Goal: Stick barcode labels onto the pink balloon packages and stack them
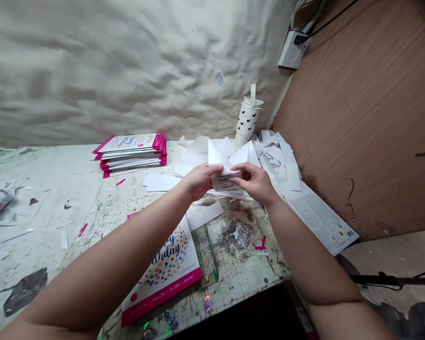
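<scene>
Above the worn table, my left hand (199,181) pinches the left edge of a small sheet of white barcode labels (226,181), its thumb on top. My right hand (255,182) grips the same sheet at its right side, thumb and forefinger pressed together. White backing paper (217,153) rises in a folded peak from the sheet between both hands. Under my left forearm lies a birthday balloon packet (177,264) with a pink lower edge and coloured dots, partly hidden by the arm.
A stack of pink-edged packets (131,151) stands at the back left. Behind my hands are a white tumbler (248,120) with hearts and loose paper strips (286,160). A printed sheet (322,217) lies right. Scraps litter the table (116,203); a power strip (293,49) hangs above.
</scene>
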{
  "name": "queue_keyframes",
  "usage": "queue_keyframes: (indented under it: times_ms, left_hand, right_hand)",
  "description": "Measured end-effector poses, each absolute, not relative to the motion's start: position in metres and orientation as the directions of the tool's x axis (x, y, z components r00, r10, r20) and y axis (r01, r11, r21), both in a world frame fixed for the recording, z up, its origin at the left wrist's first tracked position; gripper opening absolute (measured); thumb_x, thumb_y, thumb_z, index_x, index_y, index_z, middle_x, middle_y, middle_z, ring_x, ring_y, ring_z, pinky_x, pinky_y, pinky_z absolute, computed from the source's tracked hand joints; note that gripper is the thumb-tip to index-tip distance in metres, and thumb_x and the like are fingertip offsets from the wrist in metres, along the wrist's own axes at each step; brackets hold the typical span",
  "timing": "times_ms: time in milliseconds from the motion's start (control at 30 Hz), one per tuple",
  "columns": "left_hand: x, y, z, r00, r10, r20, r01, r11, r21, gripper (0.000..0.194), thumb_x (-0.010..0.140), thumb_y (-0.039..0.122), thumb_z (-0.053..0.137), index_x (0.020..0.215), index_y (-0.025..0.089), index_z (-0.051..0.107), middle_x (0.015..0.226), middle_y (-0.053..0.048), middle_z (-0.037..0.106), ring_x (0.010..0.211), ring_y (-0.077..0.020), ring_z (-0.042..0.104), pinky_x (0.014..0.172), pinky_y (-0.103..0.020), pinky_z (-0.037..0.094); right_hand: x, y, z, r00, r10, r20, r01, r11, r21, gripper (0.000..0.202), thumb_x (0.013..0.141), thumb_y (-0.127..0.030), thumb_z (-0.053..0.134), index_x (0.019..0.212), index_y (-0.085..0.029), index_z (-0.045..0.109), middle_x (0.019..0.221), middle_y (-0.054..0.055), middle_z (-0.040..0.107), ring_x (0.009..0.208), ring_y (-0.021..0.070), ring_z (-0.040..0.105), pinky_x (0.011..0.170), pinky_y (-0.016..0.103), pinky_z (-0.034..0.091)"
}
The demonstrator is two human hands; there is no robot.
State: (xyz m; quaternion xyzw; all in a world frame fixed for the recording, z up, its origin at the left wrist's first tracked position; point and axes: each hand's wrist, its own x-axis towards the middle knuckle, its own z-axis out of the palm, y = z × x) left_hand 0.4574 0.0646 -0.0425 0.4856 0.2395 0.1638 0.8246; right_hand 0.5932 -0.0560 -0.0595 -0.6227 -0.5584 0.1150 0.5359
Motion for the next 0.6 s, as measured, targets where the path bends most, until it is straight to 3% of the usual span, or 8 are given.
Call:
queue_keyframes:
  times_ms: [100,200,267,433,600]
  left_hand:
    - [0.459,0.063,-0.043,0.790,0.579,-0.203,-0.101,0.449,0.888,0.018,0.069,0.022,0.069,0.082,0.012,0.062,0.073,-0.003,0.065,0.061,-0.0129,0.059,0.062,-0.026,0.047]
    - [0.460,0.062,-0.044,0.762,0.617,-0.197,-0.128,0.442,0.888,0.016,0.072,0.023,0.066,0.084,0.012,0.060,0.074,-0.002,0.064,0.063,-0.0122,0.059,0.062,-0.025,0.047]
    - [0.460,0.060,-0.043,0.750,0.633,-0.195,-0.135,0.435,0.890,0.016,0.072,0.023,0.066,0.083,0.013,0.059,0.072,-0.001,0.063,0.061,-0.0117,0.058,0.060,-0.024,0.046]
    - [0.455,0.054,-0.040,0.773,0.612,-0.167,-0.134,0.416,0.900,0.025,0.065,0.027,0.074,0.080,0.013,0.060,0.069,0.000,0.062,0.059,-0.0110,0.056,0.057,-0.023,0.044]
    - [0.454,0.052,-0.042,0.742,0.652,-0.154,-0.159,0.395,0.905,0.028,0.060,0.029,0.076,0.076,0.014,0.060,0.067,0.001,0.062,0.058,-0.0110,0.056,0.059,-0.024,0.045]
  right_hand:
    - [0.586,-0.063,-0.059,0.241,0.674,0.699,0.871,0.168,-0.462,0.018,0.083,-0.029,0.063,0.099,-0.022,0.066,0.094,0.006,0.063,0.086,0.0186,0.059,0.077,0.033,0.050]
    - [0.580,-0.068,-0.062,0.128,0.567,0.813,0.968,0.109,-0.228,0.011,0.085,-0.024,0.059,0.093,-0.023,0.067,0.096,0.007,0.064,0.093,0.0210,0.057,0.084,0.036,0.048]
    - [0.578,-0.068,-0.064,0.111,0.546,0.830,0.976,0.098,-0.195,0.008,0.085,-0.024,0.060,0.090,-0.022,0.065,0.099,0.008,0.063,0.097,0.0222,0.055,0.087,0.038,0.047]
    - [0.579,-0.069,-0.062,0.211,0.585,0.783,0.954,0.053,-0.296,0.012,0.084,-0.030,0.060,0.093,-0.022,0.061,0.108,0.009,0.060,0.105,0.0246,0.052,0.094,0.044,0.042]
    - [0.574,-0.077,-0.064,0.097,0.614,0.783,0.988,0.036,-0.150,0.010,0.086,-0.022,0.055,0.086,-0.025,0.065,0.105,0.006,0.064,0.106,0.0244,0.053,0.094,0.043,0.042]
